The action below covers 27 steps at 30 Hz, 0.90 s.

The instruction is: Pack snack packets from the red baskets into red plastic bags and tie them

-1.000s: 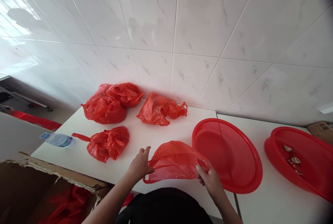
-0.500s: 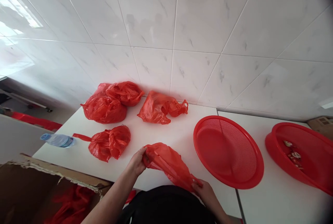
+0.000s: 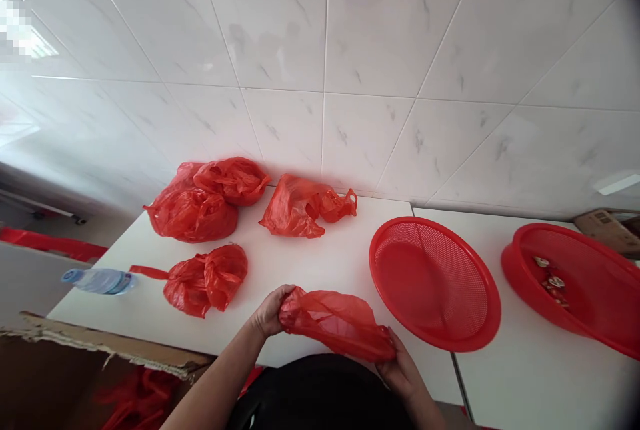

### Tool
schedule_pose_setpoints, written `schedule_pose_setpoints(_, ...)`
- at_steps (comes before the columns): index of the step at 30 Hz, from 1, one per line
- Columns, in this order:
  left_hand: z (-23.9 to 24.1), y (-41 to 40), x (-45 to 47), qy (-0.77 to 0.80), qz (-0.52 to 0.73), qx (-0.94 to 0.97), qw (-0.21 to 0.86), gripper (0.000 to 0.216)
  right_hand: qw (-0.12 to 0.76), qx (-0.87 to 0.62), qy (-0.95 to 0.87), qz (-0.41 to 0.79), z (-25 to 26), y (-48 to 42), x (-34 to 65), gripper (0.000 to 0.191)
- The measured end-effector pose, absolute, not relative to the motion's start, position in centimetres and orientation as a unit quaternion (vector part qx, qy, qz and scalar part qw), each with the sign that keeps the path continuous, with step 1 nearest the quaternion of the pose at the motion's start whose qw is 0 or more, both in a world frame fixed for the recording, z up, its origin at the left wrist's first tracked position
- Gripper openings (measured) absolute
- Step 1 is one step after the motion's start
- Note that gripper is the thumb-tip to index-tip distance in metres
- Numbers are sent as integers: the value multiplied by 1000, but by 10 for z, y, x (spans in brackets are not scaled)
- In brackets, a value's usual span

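Observation:
A thin red plastic bag (image 3: 335, 315) is stretched between my two hands above the near edge of the white table (image 3: 300, 263). My left hand (image 3: 273, 310) is closed on its left end, and my right hand (image 3: 399, 365) grips the right end from below. The bag's mouth gapes a little between them. To the right of it, a red perforated basket (image 3: 410, 283) rests on the table with nothing visible inside. Left of my left hand sits a bunched red bag (image 3: 207, 278). Some fingertips are hidden by the plastic.
Several filled red bags (image 3: 195, 213) lie near the tiled wall, with another red bag (image 3: 305, 207) beside them. A plastic bottle (image 3: 100, 280) lies at the left edge. An open cardboard box (image 3: 115, 343) holds red plastic. A second red basket (image 3: 530, 297) contains small items.
My right hand has moved slightly right, pulling the bag wider. The bag has turned more level and its mouth has opened. The view has shifted slightly.

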<state>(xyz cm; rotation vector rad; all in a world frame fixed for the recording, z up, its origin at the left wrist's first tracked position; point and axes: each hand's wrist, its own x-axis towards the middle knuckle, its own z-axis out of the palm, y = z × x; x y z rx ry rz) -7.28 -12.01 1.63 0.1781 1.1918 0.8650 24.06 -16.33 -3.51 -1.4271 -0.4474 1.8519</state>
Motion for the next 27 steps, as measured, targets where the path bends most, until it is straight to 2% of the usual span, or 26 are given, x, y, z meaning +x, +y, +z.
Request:
schedule_pose_setpoints(6,-2,-99,-74,432,447,-4,783,18,280,-412,-129,857,-37,-170,243,35)
schedule_pose_setpoints(11,-19,-90,-79,467,368,-7,804,26,391,-401,59,826,-58,-159,249,20)
schedule_pose_setpoints(14,-24,-87,-77,471,328,-10,819,25,405,-376,125,824,-66,-152,256,15)
schedule_pose_setpoints(17,-24,-84,-73,459,331,-13,825,26,422,-355,123,825,-65,-149,261,12)
schedule_pose_setpoints(21,-22,-81,-69,445,365,-17,818,27,404,-383,71,827,-63,-152,263,24)
schedule_pose_setpoints(23,-20,-81,-68,441,378,-19,814,28,401,-396,72,823,-64,-153,264,22)
schedule_pose_setpoints(27,-18,-80,-69,436,407,-21,802,30,451,-380,60,806,-70,-151,267,25)
